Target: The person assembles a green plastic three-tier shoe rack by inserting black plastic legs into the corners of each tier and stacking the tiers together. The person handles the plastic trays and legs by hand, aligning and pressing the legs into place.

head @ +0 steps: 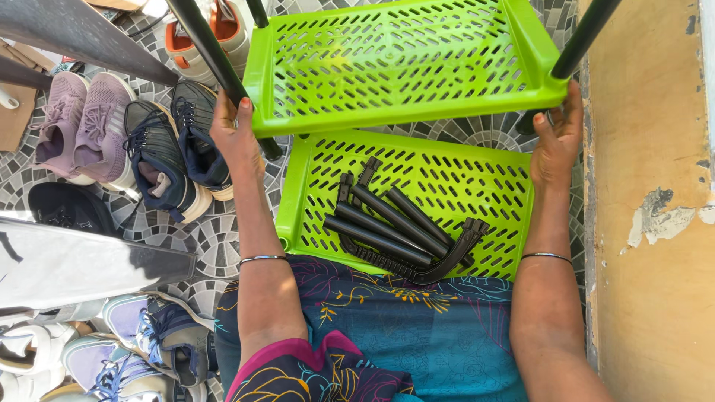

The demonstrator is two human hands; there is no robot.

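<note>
Both arms reach forward, the left hand (pixel 234 134) and right hand (pixel 557 138) raised apart, fingers curled closed in grip.

We see a floor (pixel 223 238) of grey mosaic tiles laid in fan patterns. On it, at the left, stand a pair of mauve trainers (pixel 82 126), a pair of dark trainers (pixel 175 152) just beside them, a black shoe (pixel 67 208) and, nearer us, pale lilac and blue trainers (pixel 149 342). An orange and white shoe (pixel 208 37) sits at the top. A green perforated tray (pixel 313 179) rests on the tiles, holding black tubes (pixel 387 223)
</note>
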